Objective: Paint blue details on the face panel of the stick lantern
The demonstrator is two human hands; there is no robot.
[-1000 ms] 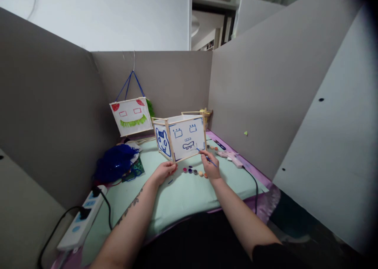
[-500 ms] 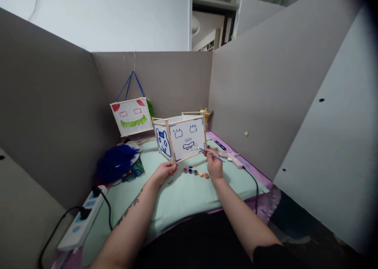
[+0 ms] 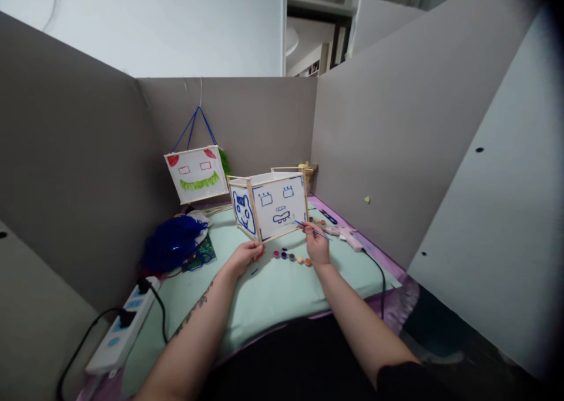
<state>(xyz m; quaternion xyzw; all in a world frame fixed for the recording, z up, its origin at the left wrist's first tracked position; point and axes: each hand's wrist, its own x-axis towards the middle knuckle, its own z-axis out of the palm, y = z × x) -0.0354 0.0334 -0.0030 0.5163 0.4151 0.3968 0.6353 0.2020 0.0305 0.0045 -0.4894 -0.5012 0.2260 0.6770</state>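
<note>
Head view: the right hand [image 3: 318, 245] is pinching a blue paintbrush [image 3: 319, 233] with closed fingers, now sitting slightly further right than a second ago and leaving the orange paint pot [image 3: 308, 262] uncovered. The left hand [image 3: 247, 256] is gripping the lower corner of the paper lantern [image 3: 269, 227] above the green mat [image 3: 273, 307]. Painting by the mouth seems to be continuing.

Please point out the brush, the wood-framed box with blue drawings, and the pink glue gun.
Brush [image 3: 321, 234], head view: rear of the blue handle.
Wood-framed box [image 3: 271, 211], head view: white front panel.
Pink glue gun [image 3: 349, 236], head view: its body.
</note>
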